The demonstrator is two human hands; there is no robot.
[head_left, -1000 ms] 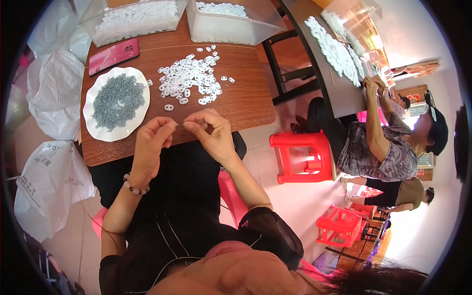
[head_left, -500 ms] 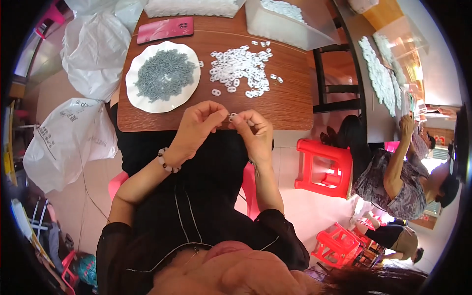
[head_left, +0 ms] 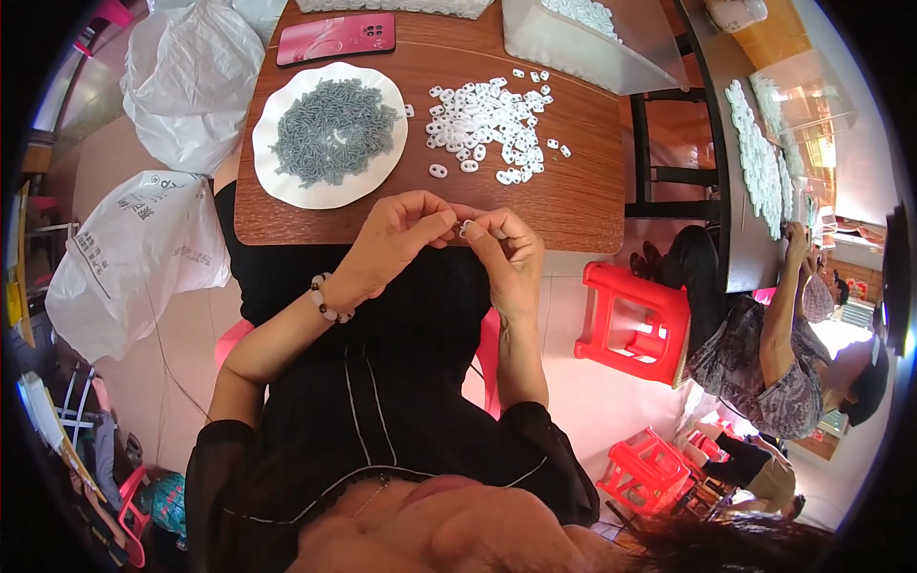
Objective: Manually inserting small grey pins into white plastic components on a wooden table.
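Over the table's front edge, my two hands meet fingertip to fingertip. My right hand is closed, pinching a small white two-hole oval piece between thumb and fingers. Thumb and forefinger of my left hand are pressed together right beside that piece; whatever they hold is too small to make out. Beyond the left hand lies a white scalloped plate heaped with small grey rod-like pieces. A loose pile of white two-hole ovals spreads on the wooden table beyond the right hand.
A pink phone lies behind the plate. At the back stands a translucent bin of white pieces. White sacks are on the left. Red stools stand on the right, where another person sits at a dark table.
The view has shifted slightly, so the table sits higher and further right. My hands stay together; the fingertips have drawn closer around the white piece.
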